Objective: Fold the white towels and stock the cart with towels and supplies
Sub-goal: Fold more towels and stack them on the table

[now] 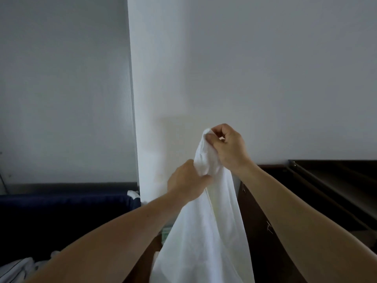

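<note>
One view, head camera. White towel held up in front of white wall, hanging long toward bottom edge of frame. Right hand uppermost, thumb and fingers pinched on towel's top corner. Left hand lower, fingers curled round bunched cloth just below. Both forearms bare, raised. Dark wooden cabinet behind towel, right; open dark shelf unit further right. Dark blue fabric bin at left, white linen at lower left corner.
</note>
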Action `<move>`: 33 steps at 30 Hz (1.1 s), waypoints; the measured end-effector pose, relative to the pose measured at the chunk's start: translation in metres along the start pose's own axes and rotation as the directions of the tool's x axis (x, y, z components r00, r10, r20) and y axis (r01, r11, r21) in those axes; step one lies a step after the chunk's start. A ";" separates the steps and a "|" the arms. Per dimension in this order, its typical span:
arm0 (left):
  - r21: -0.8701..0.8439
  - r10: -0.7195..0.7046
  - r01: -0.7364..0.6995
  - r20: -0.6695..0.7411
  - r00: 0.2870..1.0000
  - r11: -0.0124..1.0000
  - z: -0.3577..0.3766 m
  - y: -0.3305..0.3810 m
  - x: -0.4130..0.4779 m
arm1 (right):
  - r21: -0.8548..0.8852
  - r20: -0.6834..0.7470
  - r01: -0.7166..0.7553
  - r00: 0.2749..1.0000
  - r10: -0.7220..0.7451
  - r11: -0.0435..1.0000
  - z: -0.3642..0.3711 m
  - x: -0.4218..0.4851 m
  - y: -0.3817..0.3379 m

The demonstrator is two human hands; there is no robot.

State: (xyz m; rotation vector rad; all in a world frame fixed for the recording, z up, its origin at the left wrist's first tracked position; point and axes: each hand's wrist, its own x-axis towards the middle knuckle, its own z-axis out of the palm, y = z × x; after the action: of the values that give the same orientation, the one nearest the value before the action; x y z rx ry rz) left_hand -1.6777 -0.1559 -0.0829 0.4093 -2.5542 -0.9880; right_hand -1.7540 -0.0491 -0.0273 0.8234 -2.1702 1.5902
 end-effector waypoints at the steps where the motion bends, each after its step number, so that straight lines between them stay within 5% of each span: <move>1: 0.019 0.005 -0.005 0.013 1.000 1.000 -0.004 -0.003 0.002 | -0.022 -0.022 0.001 1.000 -0.001 1.000 -0.004 0.002 0.002; 10: -0.012 0.006 -0.003 0.273 0.962 1.000 -0.024 -0.042 0.023 | 0.022 -0.373 0.079 0.925 -0.065 0.997 -0.068 0.033 -0.008; 13: 0.080 0.022 -0.061 0.420 0.907 0.995 -0.024 -0.052 0.022 | -0.091 -0.230 0.041 0.971 -0.061 0.995 -0.066 0.026 -0.005; 15: 0.140 -0.003 -0.099 0.589 0.808 0.985 -0.027 -0.060 0.019 | -0.154 -0.143 0.021 0.989 -0.043 0.988 -0.076 0.024 -0.006; 17: 0.191 -0.034 -0.129 0.674 0.738 0.973 -0.033 -0.066 0.019 | -0.066 -0.291 0.084 0.952 -0.100 0.994 -0.092 0.026 -0.017; 19: 0.303 -0.058 -0.185 0.643 0.764 0.935 -0.038 -0.075 0.022 | 0.067 -0.416 0.138 0.904 -0.098 0.988 -0.104 0.026 -0.025; 23: 0.526 -0.181 -0.251 0.637 0.749 0.813 -0.030 -0.098 0.023 | -0.100 -0.091 0.027 0.995 -0.036 0.995 -0.094 0.013 -0.025; 25: 0.373 -0.123 -0.181 0.660 0.741 0.910 -0.022 -0.097 0.021 | -0.061 -0.084 0.044 0.995 -0.049 0.997 -0.093 0.015 -0.030; 27: 0.003 0.097 -0.122 0.592 0.800 0.992 -0.019 -0.080 0.018 | -0.021 -0.076 0.063 0.995 -0.065 0.998 -0.090 0.020 -0.034; 30: -0.423 0.334 -0.189 0.303 0.893 0.886 -0.021 -0.039 0.010 | -0.062 0.003 0.072 0.997 -0.072 0.995 -0.078 0.023 -0.032; 33: -0.516 0.385 -0.269 0.132 0.913 0.813 -0.022 -0.010 0.002 | -0.038 0.028 0.083 0.996 -0.082 0.996 -0.071 0.022 -0.032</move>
State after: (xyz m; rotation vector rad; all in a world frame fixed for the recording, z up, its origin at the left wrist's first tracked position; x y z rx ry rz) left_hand -1.6682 -0.1762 -0.0746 -0.3037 -2.3192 -1.5494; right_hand -1.7563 0.0058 0.0321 0.9153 -2.1486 1.5008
